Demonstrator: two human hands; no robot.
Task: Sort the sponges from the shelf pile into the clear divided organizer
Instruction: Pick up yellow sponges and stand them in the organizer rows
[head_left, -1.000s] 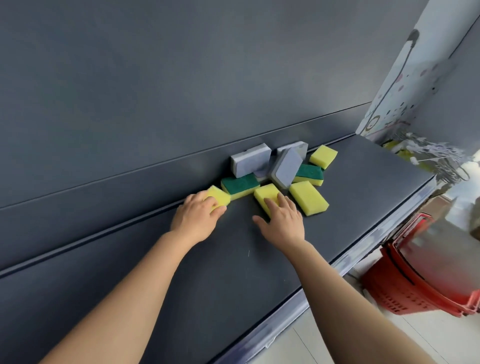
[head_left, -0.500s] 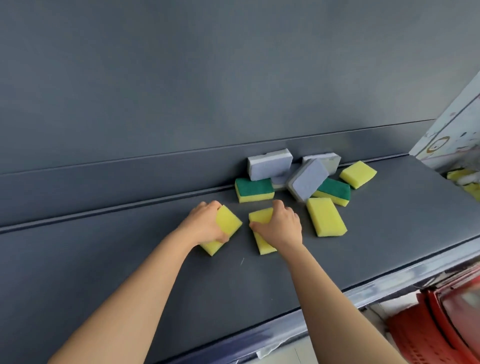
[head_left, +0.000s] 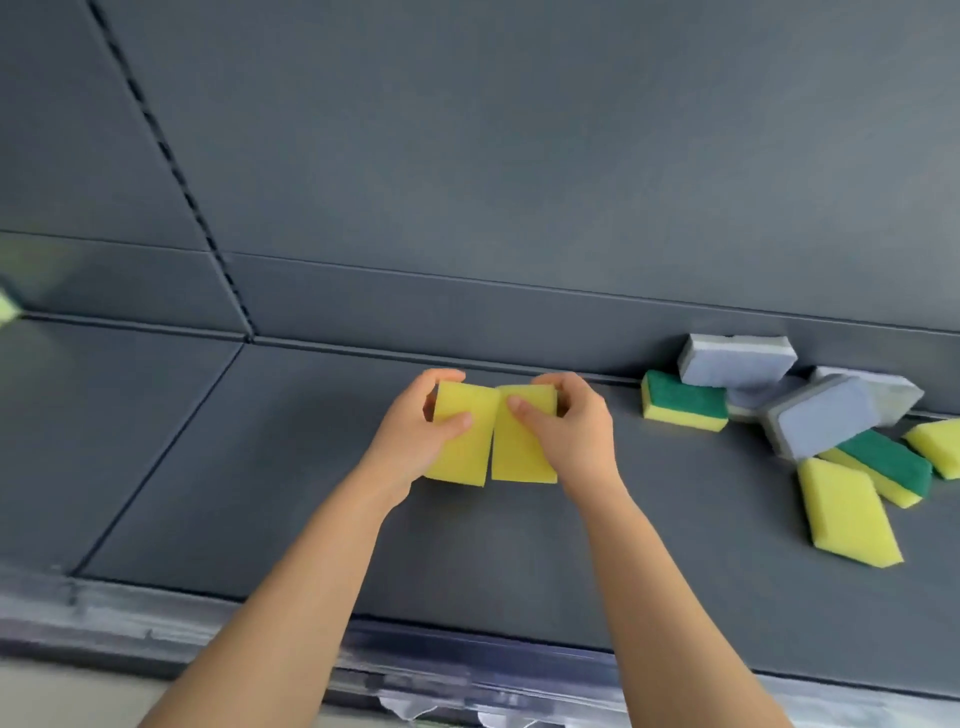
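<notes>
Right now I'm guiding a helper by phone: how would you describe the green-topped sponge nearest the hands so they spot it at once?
On the dark grey shelf, find the sponge pile at the right, against the back wall. The green-topped sponge lies flat at the pile's left end, nearest the right hand. Its twin lies further right, toward the front, beside a plain yellow sponge.

A: At the middle of the shelf (head_left: 519, 561)?
B: Side by side, long edges touching: left sponge (head_left: 462, 457) in the left hand (head_left: 415, 441), right sponge (head_left: 519, 457) in the right hand (head_left: 576, 431).
A: Further right?
B: Well apart from both hands, the pile (head_left: 821, 415), against the back wall (head_left: 519, 317), some pieces leaning on others.
A: Nearest the front edge?
B: One flat sponge (head_left: 847, 514), just before the pile.
</notes>
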